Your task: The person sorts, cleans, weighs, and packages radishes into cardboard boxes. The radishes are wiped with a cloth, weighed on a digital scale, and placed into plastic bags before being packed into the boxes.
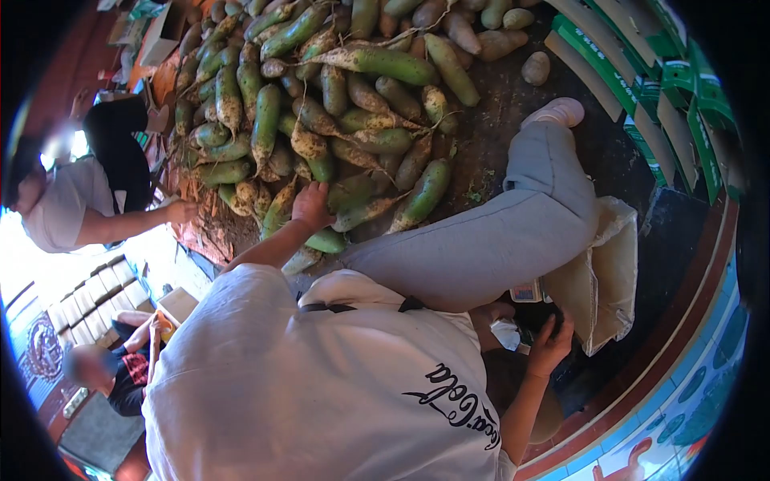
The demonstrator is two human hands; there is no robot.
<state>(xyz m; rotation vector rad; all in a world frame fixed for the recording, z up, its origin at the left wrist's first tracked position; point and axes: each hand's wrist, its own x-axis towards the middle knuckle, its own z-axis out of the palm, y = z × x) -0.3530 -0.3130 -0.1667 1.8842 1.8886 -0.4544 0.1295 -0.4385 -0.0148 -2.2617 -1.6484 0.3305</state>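
Note:
A large pile of green radishes (267, 120), many with soil and roots on them, covers the floor in front of me. My left hand (313, 207) reaches into the near edge of the pile, its fingers closed against a green radish (350, 192). By my bent leg, my right hand (552, 343) is closed around something dark that I cannot make out. A crumpled whitish piece (505, 333) and a small box-like item with a printed label (526, 292) lie near that hand. An open pale bag (613, 276) stands just beyond it.
Cardboard boxes with green print (646, 104) line the right side. One person (72, 200) works at the left of the pile; another person (132, 365) sits lower left, near stacked boxes (96, 297). A brown radish (536, 69) lies apart near my shoe (557, 112).

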